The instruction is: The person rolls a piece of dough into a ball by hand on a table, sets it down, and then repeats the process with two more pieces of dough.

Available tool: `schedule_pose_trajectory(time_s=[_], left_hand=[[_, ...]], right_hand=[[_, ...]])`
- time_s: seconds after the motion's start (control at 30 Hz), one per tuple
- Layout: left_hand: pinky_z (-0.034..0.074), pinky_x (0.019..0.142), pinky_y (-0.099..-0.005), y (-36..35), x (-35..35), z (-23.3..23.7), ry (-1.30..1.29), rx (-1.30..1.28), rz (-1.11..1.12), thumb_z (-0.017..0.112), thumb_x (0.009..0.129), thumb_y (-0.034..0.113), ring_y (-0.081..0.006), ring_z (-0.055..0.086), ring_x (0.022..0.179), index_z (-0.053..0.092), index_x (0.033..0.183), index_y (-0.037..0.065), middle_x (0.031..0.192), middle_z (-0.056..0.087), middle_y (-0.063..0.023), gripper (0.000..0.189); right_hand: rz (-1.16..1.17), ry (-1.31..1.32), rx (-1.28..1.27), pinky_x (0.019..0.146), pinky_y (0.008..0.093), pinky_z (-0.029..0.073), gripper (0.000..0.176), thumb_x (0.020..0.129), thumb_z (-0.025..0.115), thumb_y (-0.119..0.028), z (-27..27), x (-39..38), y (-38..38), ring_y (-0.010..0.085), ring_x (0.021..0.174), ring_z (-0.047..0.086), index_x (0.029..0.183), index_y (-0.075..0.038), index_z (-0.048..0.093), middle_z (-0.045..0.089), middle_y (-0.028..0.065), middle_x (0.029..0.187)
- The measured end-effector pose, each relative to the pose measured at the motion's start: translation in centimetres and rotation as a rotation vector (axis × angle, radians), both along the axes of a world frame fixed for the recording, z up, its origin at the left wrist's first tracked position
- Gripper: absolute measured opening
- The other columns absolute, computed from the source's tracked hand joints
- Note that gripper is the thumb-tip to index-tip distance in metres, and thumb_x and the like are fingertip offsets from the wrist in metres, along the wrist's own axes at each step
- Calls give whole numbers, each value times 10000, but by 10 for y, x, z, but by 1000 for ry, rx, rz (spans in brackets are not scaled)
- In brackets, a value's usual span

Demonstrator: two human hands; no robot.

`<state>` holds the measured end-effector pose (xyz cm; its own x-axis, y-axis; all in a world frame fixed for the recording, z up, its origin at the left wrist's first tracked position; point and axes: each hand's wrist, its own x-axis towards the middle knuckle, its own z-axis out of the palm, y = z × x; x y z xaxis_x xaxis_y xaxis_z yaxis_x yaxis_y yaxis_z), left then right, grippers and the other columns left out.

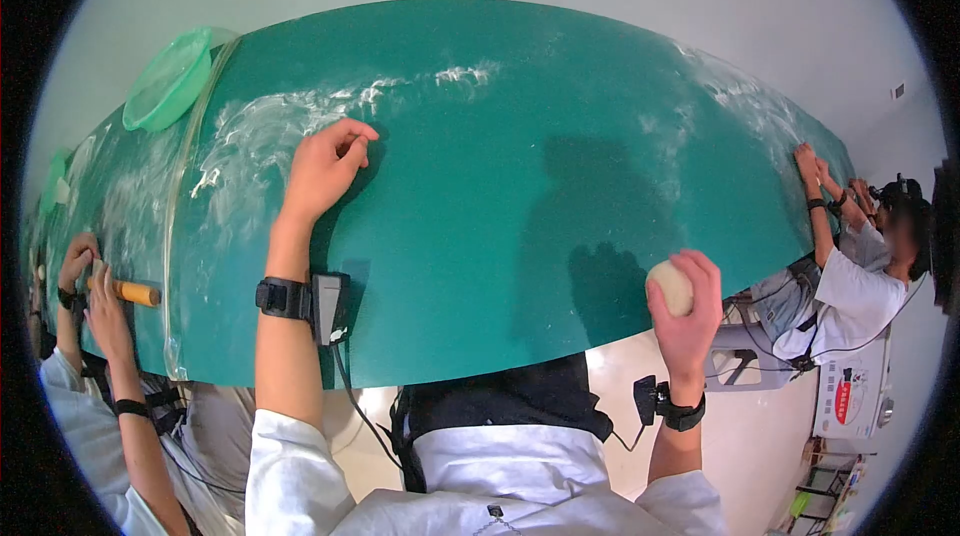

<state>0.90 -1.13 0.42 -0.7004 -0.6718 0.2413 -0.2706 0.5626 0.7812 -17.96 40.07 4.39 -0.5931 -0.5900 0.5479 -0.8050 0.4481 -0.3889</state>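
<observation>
A round, pale ball of dough (671, 289) sits in my right hand (697, 301), its fingers wrapped round the far side. That hand is raised near the front edge of the green table (450, 236), on the right. My left hand (324, 172) is over the left middle of the table, beside a smear of white flour (265, 121). Its fingers are curled in towards the thumb, and whatever they may hold is hidden from this angle.
A green basin (170, 84) stands at the table's far left, near a clear strip (180, 196) crossing the top. At left, another person's hands hold an orange rolling pin (135, 292). More people work at the right end. Cables hang from my wrist straps.
</observation>
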Motion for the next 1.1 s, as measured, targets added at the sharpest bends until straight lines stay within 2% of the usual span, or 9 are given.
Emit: schedule_pose_trajectory(time_s=[0.13, 0.33, 0.57, 0.63, 0.8, 0.87, 0.97, 1.07, 1.1], left_hand=[[453, 624, -262, -6, -4, -8, 23, 22, -18, 571, 965, 110, -92, 590, 683, 676, 1037, 42, 718, 638, -23, 145], [449, 624, -255, -3, 1, -5, 6, 25, 0, 568, 967, 111, -89, 581, 674, 673, 1033, 39, 704, 623, -16, 143], [445, 615, -256, -3, -2, -7, 9, 38, -6, 569, 968, 111, -88, 575, 668, 676, 1041, 44, 708, 625, -14, 146], [445, 615, -257, -5, -1, -5, 26, 38, 0, 569, 967, 110, -88, 574, 668, 677, 1040, 44, 708, 625, -14, 147], [444, 615, -257, -3, -3, -5, 18, 40, -5, 568, 965, 111, -87, 570, 669, 678, 1043, 45, 714, 627, -17, 150], [442, 616, -257, -3, -3, -3, 16, 33, -6, 568, 965, 112, -86, 569, 671, 677, 1044, 44, 717, 627, -17, 151], [442, 620, -257, -4, -1, -6, 17, 28, -11, 569, 965, 112, -84, 569, 677, 676, 1042, 42, 719, 627, -18, 150], [444, 623, -257, -1, 5, -9, 11, 38, -16, 570, 965, 112, -85, 571, 679, 677, 1037, 41, 715, 628, -18, 148], [444, 623, -257, -2, 2, -9, 12, 31, -12, 571, 965, 113, -85, 571, 677, 677, 1036, 41, 713, 629, -19, 147]], right_hand=[[-10, -149, 250, 839, 386, 541, 355, 722, 782, -15, 14, 9, -2, 326, 973, 653, 1056, -61, 668, 632, 147, 1144], [-42, 68, -66, 800, 385, 545, 305, 721, 802, -71, -4, -4, 3, 317, 966, 657, 998, -75, 673, 637, 129, 1103], [63, -63, 131, 814, 410, 533, 372, 711, 816, -82, -16, -4, 10, 327, 978, 642, 1040, -66, 642, 615, 151, 1123], [-92, 87, -169, 866, 425, 515, 443, 717, 818, -119, -22, -3, 8, 354, 1034, 621, 1106, -72, 611, 599, 169, 1153], [-27, 86, 106, 889, 404, 494, 427, 714, 804, -77, -5, 1, 2, 349, 1032, 592, 1077, -29, 584, 580, 186, 1103], [58, -152, 204, 892, 397, 494, 447, 713, 799, -61, -15, -10, 13, 346, 1052, 580, 1104, -34, 584, 566, 186, 1124], [-131, 0, -105, 877, 395, 504, 434, 714, 799, -64, -26, -11, 12, 344, 1059, 588, 1101, -55, 603, 577, 171, 1145], [-97, 7, -163, 842, 383, 507, 375, 712, 798, -48, -11, 3, -2, 335, 999, 602, 1038, -58, 612, 595, 158, 1096], [-36, 92, 35, 808, 367, 503, 331, 714, 798, -31, -4, 4, -2, 319, 962, 591, 986, -57, 611, 586, 164, 1071]])
